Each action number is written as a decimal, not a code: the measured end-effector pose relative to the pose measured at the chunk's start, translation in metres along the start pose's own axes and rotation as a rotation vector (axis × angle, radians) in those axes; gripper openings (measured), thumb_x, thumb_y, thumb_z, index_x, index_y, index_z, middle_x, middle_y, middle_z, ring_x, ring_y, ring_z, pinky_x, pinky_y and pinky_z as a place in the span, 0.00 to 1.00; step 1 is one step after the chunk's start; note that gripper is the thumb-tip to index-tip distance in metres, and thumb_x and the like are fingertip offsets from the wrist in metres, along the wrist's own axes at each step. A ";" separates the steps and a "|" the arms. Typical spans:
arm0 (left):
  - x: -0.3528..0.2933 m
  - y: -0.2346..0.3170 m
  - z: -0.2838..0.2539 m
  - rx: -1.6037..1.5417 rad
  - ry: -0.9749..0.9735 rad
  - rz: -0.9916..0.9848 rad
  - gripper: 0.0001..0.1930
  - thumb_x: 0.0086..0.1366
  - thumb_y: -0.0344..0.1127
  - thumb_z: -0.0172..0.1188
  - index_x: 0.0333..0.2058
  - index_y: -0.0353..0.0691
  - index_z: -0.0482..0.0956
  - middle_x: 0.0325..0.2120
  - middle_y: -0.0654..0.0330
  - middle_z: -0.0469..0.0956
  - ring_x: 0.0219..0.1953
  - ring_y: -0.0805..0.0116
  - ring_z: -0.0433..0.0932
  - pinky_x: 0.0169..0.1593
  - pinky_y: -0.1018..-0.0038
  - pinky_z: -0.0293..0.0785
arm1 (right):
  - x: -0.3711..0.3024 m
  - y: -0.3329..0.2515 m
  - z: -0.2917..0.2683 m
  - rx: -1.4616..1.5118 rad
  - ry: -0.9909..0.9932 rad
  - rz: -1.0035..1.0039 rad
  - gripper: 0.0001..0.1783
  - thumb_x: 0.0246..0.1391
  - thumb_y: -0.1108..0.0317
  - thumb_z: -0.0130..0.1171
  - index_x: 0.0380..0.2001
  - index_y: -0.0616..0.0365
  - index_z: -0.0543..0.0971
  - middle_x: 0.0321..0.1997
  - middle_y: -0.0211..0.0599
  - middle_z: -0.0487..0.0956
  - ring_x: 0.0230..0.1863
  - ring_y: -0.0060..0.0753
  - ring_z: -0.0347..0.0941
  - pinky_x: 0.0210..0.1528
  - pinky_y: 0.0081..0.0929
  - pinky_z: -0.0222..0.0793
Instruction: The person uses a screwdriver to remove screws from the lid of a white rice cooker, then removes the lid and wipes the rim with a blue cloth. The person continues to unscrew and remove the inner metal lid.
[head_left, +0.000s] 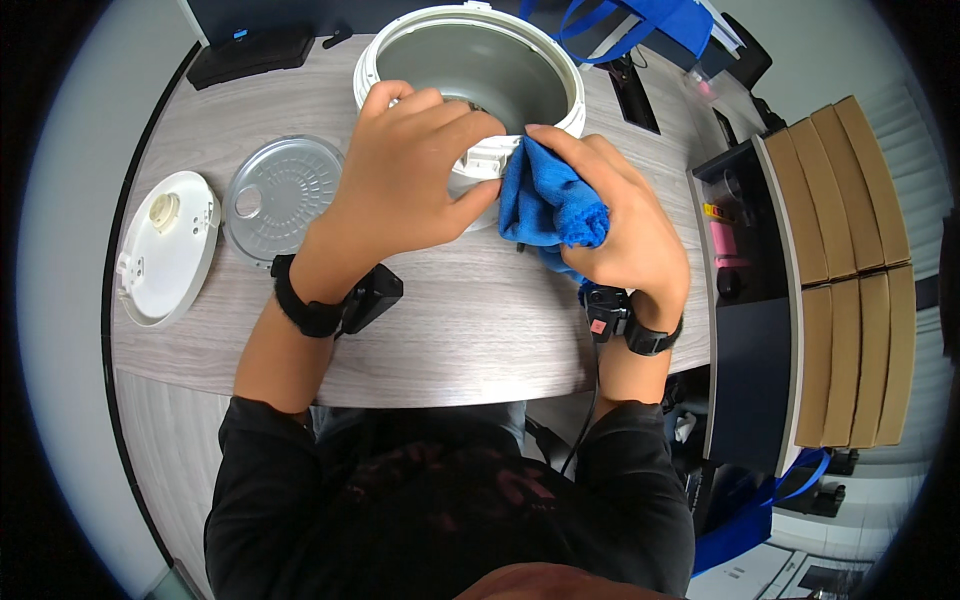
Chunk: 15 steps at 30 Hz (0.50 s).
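A white round rice cooker (572,98) with a grey inside stands at the back middle of the table. My left hand (412,170) grips its near rim, fingers over the edge and thumb against the outer side by the latch part (487,160). Bunched in my right hand (635,225) is a blue cloth (548,195), which touches the rim just right of that latch. My right thumb and fingers are closed on the cloth. The cooker's near wall is partly hidden by my hands.
Left of the cooker lie a round metal inner lid (285,200) and a white outer lid (185,255). A black flat case (250,55) rests at the back left. Blue bag straps (600,30) hang behind; a shelf with brown boxes (845,190) stands right.
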<state>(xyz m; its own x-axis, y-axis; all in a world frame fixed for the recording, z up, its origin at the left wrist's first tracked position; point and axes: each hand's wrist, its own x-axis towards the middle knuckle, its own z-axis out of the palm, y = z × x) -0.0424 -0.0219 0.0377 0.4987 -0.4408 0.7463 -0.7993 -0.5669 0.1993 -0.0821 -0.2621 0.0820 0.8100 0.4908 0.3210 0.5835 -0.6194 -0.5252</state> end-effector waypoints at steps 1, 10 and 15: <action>0.000 0.000 0.001 0.001 0.009 0.001 0.19 0.49 0.37 0.73 0.41 0.43 0.84 0.36 0.62 0.85 0.35 0.65 0.75 0.52 0.63 0.62 | 0.000 -0.001 0.000 0.007 -0.008 0.015 0.52 0.28 0.81 0.65 0.66 0.42 0.73 0.50 0.47 0.79 0.50 0.60 0.78 0.49 0.43 0.77; -0.001 -0.003 0.002 -0.007 0.006 -0.004 0.18 0.48 0.37 0.72 0.40 0.43 0.84 0.35 0.62 0.85 0.34 0.65 0.75 0.50 0.65 0.62 | 0.001 -0.004 0.005 0.045 0.016 -0.020 0.50 0.27 0.80 0.65 0.63 0.44 0.75 0.47 0.47 0.80 0.48 0.61 0.79 0.48 0.44 0.76; 0.000 -0.003 0.001 0.001 0.022 0.001 0.18 0.48 0.39 0.74 0.40 0.43 0.84 0.35 0.63 0.85 0.34 0.65 0.75 0.49 0.66 0.62 | 0.000 0.000 0.006 0.022 0.050 -0.011 0.48 0.26 0.80 0.66 0.61 0.44 0.76 0.44 0.46 0.80 0.47 0.59 0.79 0.48 0.42 0.76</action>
<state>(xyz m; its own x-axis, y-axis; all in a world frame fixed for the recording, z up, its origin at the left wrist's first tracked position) -0.0402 -0.0210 0.0362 0.4905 -0.4258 0.7603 -0.7994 -0.5672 0.1981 -0.0819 -0.2583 0.0770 0.8059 0.4660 0.3652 0.5912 -0.6004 -0.5384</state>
